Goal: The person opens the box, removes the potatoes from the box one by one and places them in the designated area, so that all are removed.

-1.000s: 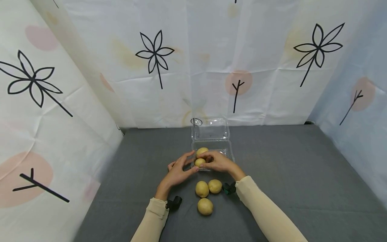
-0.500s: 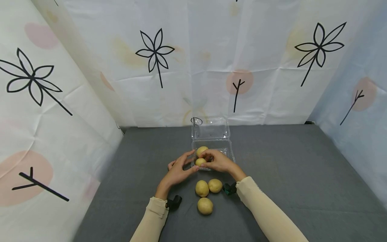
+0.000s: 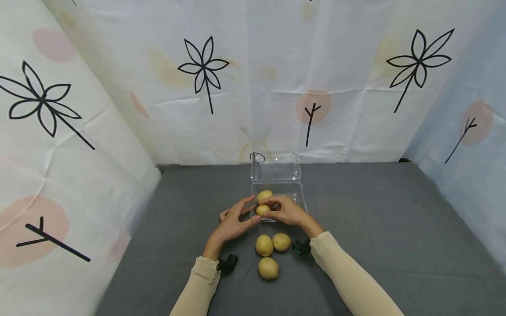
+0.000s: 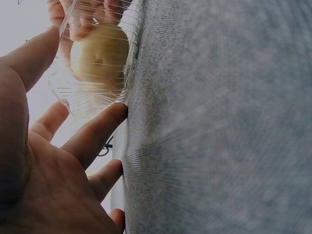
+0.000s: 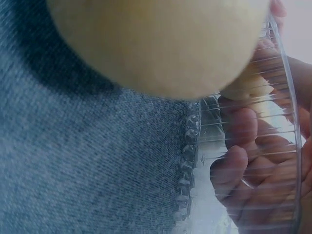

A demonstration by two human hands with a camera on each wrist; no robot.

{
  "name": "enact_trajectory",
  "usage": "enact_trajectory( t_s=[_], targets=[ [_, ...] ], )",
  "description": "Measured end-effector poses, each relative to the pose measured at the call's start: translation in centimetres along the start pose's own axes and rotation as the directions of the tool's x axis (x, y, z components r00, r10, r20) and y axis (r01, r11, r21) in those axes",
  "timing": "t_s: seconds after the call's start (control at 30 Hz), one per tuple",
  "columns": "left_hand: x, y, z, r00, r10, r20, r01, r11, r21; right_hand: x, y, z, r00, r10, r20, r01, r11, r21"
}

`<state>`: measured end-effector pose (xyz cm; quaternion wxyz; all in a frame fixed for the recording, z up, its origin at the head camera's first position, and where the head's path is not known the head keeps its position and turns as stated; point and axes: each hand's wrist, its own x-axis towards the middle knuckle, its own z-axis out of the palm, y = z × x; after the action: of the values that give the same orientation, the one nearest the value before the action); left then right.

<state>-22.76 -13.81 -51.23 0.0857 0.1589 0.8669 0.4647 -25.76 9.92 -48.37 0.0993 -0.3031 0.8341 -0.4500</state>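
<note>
An open clear plastic clamshell box (image 3: 304,199) stands on the grey table, with two yellow potatoes in its left part. My right hand (image 3: 290,213) reaches in from the right and holds the front potato (image 3: 263,211) between thumb and fingers; the back potato (image 3: 264,195) lies just beyond it. In the left wrist view this held potato (image 4: 100,58) shows through the ribbed wall. My left hand (image 3: 233,224) has its fingers spread at the box's left front corner, thumb and fingertips touching or very close to the plastic.
Three more potatoes lie in front of the box: one left (image 3: 264,245), one right (image 3: 281,242) and one nearer (image 3: 268,268). The transparent lid (image 3: 276,169) leans back towards the patterned cloth (image 3: 269,87). Cloth walls also flank the table (image 3: 356,210).
The front potato has shifted very slightly to the right with my right hand. My left hand keeps its place at the box.
</note>
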Motion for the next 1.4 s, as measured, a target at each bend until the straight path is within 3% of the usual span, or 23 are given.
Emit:
enact_trajectory(
  t_s=[0.6, 1.4],
  targets=[
    [0.0, 0.1, 0.0, 1.000, -0.012, -0.002, 0.012, 1.000, -0.003, -0.3, -0.3, -0.1, 0.998, 0.006, -0.062, -0.002, 0.998, 0.069],
    [-0.1, 0.2, 0.0, 1.000, -0.022, -0.009, 0.022, 1.000, 0.010, -1.7, -1.0, -0.8, 0.982, -0.107, -0.158, 0.127, 0.984, 0.123]
  ],
)
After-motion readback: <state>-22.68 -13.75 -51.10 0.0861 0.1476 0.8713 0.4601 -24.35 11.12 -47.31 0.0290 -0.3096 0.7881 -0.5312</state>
